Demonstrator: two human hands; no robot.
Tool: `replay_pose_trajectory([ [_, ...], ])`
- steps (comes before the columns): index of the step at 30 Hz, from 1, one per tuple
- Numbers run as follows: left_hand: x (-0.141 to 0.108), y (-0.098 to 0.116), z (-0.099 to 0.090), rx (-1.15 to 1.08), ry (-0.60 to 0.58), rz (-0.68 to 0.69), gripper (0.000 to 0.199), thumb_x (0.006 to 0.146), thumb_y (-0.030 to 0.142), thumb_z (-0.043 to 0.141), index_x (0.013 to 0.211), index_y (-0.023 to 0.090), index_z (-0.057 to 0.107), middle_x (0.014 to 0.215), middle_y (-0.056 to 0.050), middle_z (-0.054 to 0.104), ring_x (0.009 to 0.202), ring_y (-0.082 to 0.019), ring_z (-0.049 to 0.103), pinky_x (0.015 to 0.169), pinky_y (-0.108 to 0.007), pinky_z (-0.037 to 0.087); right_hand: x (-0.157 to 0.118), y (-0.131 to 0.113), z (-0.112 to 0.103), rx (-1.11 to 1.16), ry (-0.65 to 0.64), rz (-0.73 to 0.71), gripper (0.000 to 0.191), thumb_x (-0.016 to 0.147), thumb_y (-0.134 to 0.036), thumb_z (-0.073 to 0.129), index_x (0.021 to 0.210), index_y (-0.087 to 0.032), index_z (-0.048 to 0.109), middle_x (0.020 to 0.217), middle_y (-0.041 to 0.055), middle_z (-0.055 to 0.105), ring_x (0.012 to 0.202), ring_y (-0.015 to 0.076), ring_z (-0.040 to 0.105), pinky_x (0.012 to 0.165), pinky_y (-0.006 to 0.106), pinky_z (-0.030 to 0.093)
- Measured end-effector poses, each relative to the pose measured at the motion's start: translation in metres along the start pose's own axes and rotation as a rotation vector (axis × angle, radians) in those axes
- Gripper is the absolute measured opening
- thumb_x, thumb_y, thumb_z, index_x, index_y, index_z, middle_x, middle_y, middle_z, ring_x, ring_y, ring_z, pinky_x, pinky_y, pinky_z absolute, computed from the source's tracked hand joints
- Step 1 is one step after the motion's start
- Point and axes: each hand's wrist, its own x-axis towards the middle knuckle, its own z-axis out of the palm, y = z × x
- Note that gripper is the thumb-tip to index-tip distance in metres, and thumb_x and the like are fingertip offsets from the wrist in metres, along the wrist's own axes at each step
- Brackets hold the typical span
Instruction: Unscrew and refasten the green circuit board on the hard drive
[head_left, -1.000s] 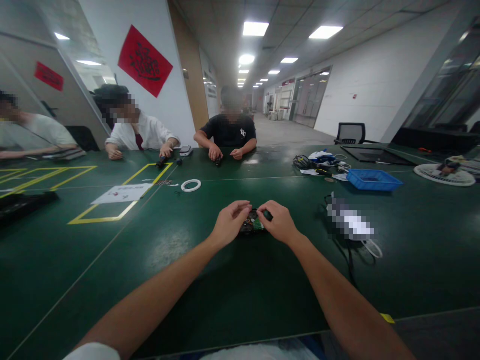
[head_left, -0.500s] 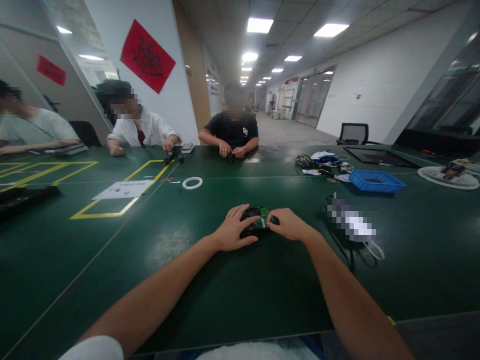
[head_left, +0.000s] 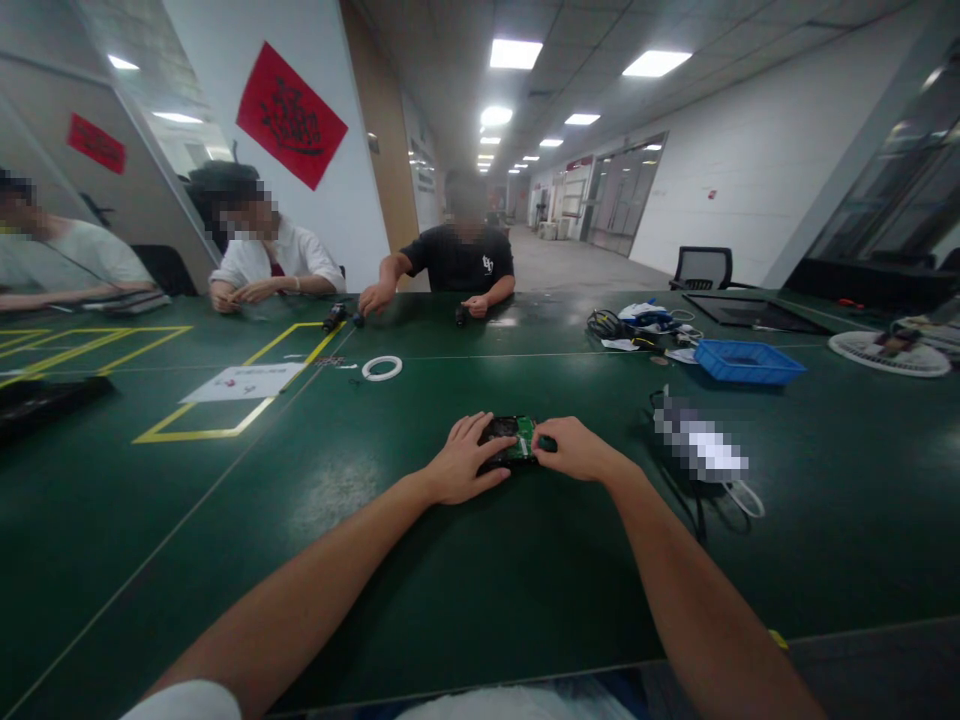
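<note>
A small black device with an exposed green circuit board [head_left: 524, 430] lies on the table in front of me. My left hand [head_left: 466, 462] spans its left side, with fingers at the far edge, thumb along the near edge and one finger stretched across the board. This hand holds the device against the tabletop. At the board's right end, my right hand [head_left: 571, 447] is closed in a pinch, fingertips touching or very near the edge. Whatever sits between those fingertips is too small or hidden to make out.
The green table [head_left: 450, 610] carries a blurred-out object [head_left: 701, 445] with cables on the right. Behind it are a blue tray [head_left: 750, 362], a cable pile [head_left: 634, 325] and a white round grille [head_left: 889, 355]. A white ring [head_left: 382, 368] lies left. Several people sit opposite.
My hands and the device stay nearly in place. Across the table, the person in black has reached out to the left, and the person in white has drawn a hand back.
</note>
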Motion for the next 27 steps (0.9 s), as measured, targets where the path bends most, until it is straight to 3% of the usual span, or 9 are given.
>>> replay_pose_trajectory([
  [6, 0.000, 0.000, 0.000, -0.004, -0.004, -0.012, 0.062, 0.093, 0.054, 0.061, 0.151, 0.036, 0.046, 0.167, -0.010, 0.019, 0.151, -0.041, 0.019, 0.120, -0.062, 0.017, 0.001, 0.005, -0.004, -0.008, 0.055, 0.082, 0.006, 0.082, -0.021, 0.066, 0.083, -0.021, 0.073, 0.087, 0.0027, 0.074, 0.081, 0.0181, 0.067, 0.077, 0.028, 0.047],
  [10, 0.000, -0.003, 0.003, -0.024, 0.045, -0.113, 0.082, 0.088, 0.058, 0.064, 0.158, 0.027, 0.034, 0.165, -0.017, 0.020, 0.149, -0.042, 0.022, 0.118, -0.060, 0.023, 0.002, 0.011, -0.001, 0.039, 0.127, 0.375, 0.011, 0.083, -0.024, 0.065, 0.074, -0.019, 0.069, 0.074, 0.0041, 0.072, 0.066, 0.0166, 0.063, 0.062, 0.027, 0.043],
  [12, 0.001, -0.005, 0.004, -0.036, 0.065, -0.151, 0.090, 0.087, 0.060, 0.064, 0.160, 0.022, 0.029, 0.161, -0.020, 0.028, 0.147, -0.041, 0.027, 0.118, -0.059, 0.024, 0.001, 0.017, 0.001, 0.126, 0.131, 0.541, 0.016, 0.085, -0.027, 0.062, 0.072, -0.019, 0.067, 0.066, 0.0032, 0.069, 0.057, 0.0149, 0.060, 0.055, 0.026, 0.040],
  [14, 0.001, -0.006, 0.005, -0.044, 0.074, -0.159, 0.091, 0.087, 0.062, 0.063, 0.159, 0.020, 0.029, 0.156, -0.019, 0.036, 0.144, -0.039, 0.032, 0.119, -0.057, 0.024, 0.001, 0.023, 0.002, 0.184, 0.136, 0.616, 0.017, 0.085, -0.028, 0.061, 0.072, -0.019, 0.067, 0.065, 0.0027, 0.068, 0.055, 0.0145, 0.059, 0.053, 0.026, 0.039],
  [18, 0.001, -0.005, 0.003, -0.036, 0.080, -0.147, 0.087, 0.088, 0.064, 0.060, 0.158, 0.022, 0.031, 0.151, -0.018, 0.041, 0.140, -0.037, 0.036, 0.118, -0.055, 0.027, 0.001, 0.034, 0.006, 0.141, 0.291, 0.561, 0.015, 0.081, -0.033, 0.068, 0.075, -0.020, 0.068, 0.073, 0.0037, 0.070, 0.065, 0.0169, 0.063, 0.055, 0.026, 0.042],
  [22, 0.001, -0.001, 0.002, 0.006, 0.075, -0.148, 0.080, 0.088, 0.065, 0.059, 0.155, 0.026, 0.038, 0.147, -0.017, 0.042, 0.136, -0.039, 0.038, 0.114, -0.057, 0.030, 0.004, 0.034, 0.008, 0.346, 0.482, 0.474, 0.024, 0.090, -0.036, 0.057, 0.105, -0.022, 0.068, 0.080, 0.0020, 0.070, 0.065, 0.0165, 0.066, 0.060, 0.028, 0.051],
  [27, 0.000, 0.004, 0.009, 0.065, 0.167, -0.312, 0.074, 0.088, 0.067, 0.057, 0.148, 0.026, 0.048, 0.140, -0.018, 0.045, 0.130, -0.041, 0.040, 0.107, -0.060, 0.033, 0.010, 0.023, 0.008, 0.595, 0.644, 0.361, 0.037, 0.092, -0.041, 0.060, 0.122, -0.021, 0.053, 0.096, 0.0044, 0.072, 0.083, 0.0197, 0.074, 0.078, 0.036, 0.060],
])
